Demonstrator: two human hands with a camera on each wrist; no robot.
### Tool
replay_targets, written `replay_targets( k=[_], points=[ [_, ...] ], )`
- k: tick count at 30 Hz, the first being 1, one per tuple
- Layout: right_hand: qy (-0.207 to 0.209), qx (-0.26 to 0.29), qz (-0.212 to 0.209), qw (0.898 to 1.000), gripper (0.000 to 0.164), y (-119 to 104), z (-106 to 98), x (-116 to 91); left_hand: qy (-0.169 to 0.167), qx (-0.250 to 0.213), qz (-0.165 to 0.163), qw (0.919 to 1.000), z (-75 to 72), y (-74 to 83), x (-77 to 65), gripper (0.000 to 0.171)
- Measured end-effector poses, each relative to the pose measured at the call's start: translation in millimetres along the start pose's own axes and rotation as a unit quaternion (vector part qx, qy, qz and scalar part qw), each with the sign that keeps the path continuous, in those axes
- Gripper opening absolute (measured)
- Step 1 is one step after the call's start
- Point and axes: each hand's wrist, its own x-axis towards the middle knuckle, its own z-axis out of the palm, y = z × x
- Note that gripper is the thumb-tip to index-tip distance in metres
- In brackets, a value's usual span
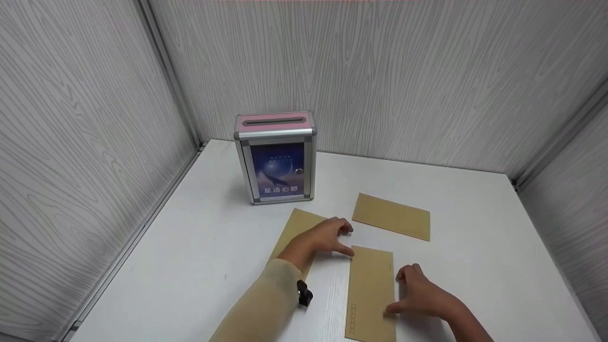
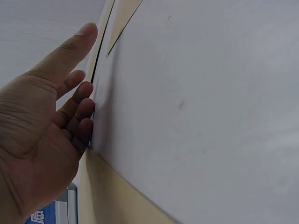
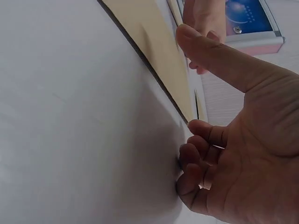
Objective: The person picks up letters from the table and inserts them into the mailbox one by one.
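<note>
A brown paper envelope [image 1: 370,280] lies upright on the white table, with a column of small printed boxes near its lower left. My left hand [image 1: 327,235] is at its upper left corner, thumb tip right by the edge and fingers loosely bent. On the other side, my right hand [image 1: 420,294] has its thumb over the envelope's right edge and its fingertips down by the table. Neither hand grips anything. Beneath my left wrist, a second envelope [image 1: 299,222] is partly hidden by the forearm.
Beyond my right hand lies a third envelope [image 1: 392,216], set at a slant. A metal-framed box [image 1: 278,166] with a pink slotted top [image 1: 251,127], blue picture front and small lock stands at the back left. Pale wood-grain panels [image 1: 361,80] enclose the table [image 1: 190,251].
</note>
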Motion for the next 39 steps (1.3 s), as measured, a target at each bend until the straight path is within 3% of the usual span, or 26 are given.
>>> replay_targets(
  k=[4,11,18,32,39],
  points=[
    [-0.006,-0.027,-0.019,0.999,0.084,-0.5,3.7,1.1,-0.01,0.04,0.018,0.999,2.2,2.8,0.1,0.069],
    [-0.011,-0.05,0.013,0.999,0.086,-4.2,7.3,5.1,-0.01,0.078,-0.024,0.9967,8.2,9.8,0.2,0.064],
    [-0.011,-0.055,0.011,0.998,0.083,-3.2,6.6,7.4,-0.007,0.087,-0.032,0.9956,11.8,14.5,-1.0,0.052],
    [-0.016,-0.054,0.004,0.998,0.079,-0.5,7.0,8.1,-0.021,0.08,-0.03,0.9962,10.2,20.7,-3.0,0.045],
    [-0.021,-0.053,0.026,0.998,0.078,-0.7,5.9,10.1,-0.024,0.003,-0.005,0.9997,7.2,15.5,-1.6,0.033]
  ],
)
